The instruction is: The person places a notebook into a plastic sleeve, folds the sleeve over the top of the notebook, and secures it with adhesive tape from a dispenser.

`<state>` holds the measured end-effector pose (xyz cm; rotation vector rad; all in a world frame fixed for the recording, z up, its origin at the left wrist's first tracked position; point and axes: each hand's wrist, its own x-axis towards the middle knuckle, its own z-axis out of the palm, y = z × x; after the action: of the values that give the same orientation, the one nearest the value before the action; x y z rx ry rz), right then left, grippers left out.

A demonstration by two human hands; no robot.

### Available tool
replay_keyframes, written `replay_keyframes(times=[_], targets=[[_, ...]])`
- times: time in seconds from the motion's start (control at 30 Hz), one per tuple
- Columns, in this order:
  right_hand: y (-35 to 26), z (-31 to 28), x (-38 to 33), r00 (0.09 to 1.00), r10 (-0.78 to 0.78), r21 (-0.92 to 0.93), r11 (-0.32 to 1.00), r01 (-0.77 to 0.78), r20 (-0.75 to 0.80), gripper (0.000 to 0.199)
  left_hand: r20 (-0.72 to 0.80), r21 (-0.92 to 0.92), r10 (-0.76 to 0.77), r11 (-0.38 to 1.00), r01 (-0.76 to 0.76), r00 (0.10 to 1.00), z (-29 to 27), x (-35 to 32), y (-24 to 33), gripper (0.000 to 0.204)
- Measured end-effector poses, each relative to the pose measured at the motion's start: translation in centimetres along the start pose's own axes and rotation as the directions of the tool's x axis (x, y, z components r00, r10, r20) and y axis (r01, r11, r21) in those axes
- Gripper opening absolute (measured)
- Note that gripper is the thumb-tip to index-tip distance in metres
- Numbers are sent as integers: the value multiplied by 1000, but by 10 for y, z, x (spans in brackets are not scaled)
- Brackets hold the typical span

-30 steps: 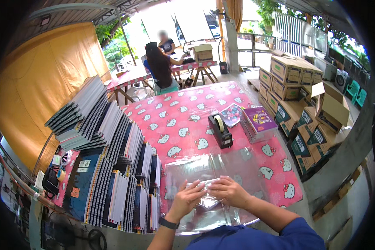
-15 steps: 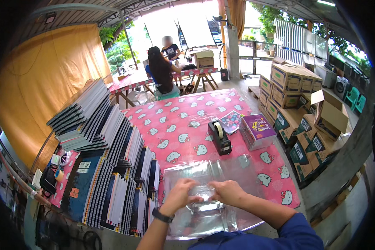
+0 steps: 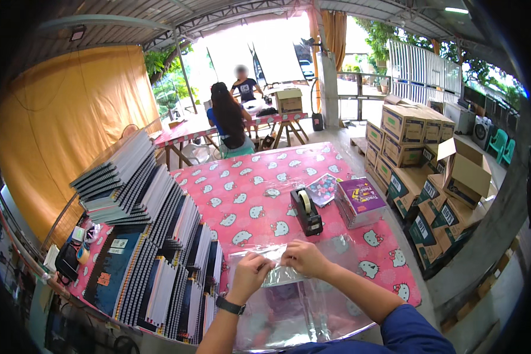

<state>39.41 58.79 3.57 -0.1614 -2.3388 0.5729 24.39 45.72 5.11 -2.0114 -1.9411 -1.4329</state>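
Observation:
Clear plastic sheets [image 3: 277, 327] lie on the pink table close to me, their shiny folds catching the light. My left hand [image 3: 252, 274] has its fingertips pinched on the far edge of the plastic. Just beside it, my right hand [image 3: 304, 258] pinches the same edge, and a small gap separates the two hands. A black tape dispenser [image 3: 308, 215] with a roll of tape stands beyond my right hand. Farther right sits a stack of purple-covered books [image 3: 360, 200], with a colourful printed packet [image 3: 323, 187] beside it.
Tall stacks of spiral-bound notebooks [image 3: 159, 253] line the table's left side. A patterned pink cover spreads over the table [image 3: 242, 194]. Cardboard boxes [image 3: 416, 133] are piled on the right. Two people sit at a farther table [image 3: 186, 131]; an orange curtain [image 3: 82, 112] hangs at left.
Both hands have moved away from me and closer together, from loosely curved fingers to pinching the plastic's far edge. The view has shifted slightly.

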Motion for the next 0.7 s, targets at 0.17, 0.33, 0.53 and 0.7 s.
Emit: replay_keyframes(times=[0.17,0.33,0.53,0.7], targets=[[-1,49,-90,963,62,-38,998,-54,261,12,261,113,-96,991,68,961,40,-91,-27,11],[-5,80,-139,885,267,61,948,-312,382,21,255,217,-424,901,376,869,70,-147,-8,15],[27,94,-110,734,412,94,837,-538,539,19,-56,349,-642,705,618,765,83,-163,-35,100],[162,43,-32,820,447,180,894,-409,-356,10,84,-227,-793,575,786,604,93,-188,-52,92]])
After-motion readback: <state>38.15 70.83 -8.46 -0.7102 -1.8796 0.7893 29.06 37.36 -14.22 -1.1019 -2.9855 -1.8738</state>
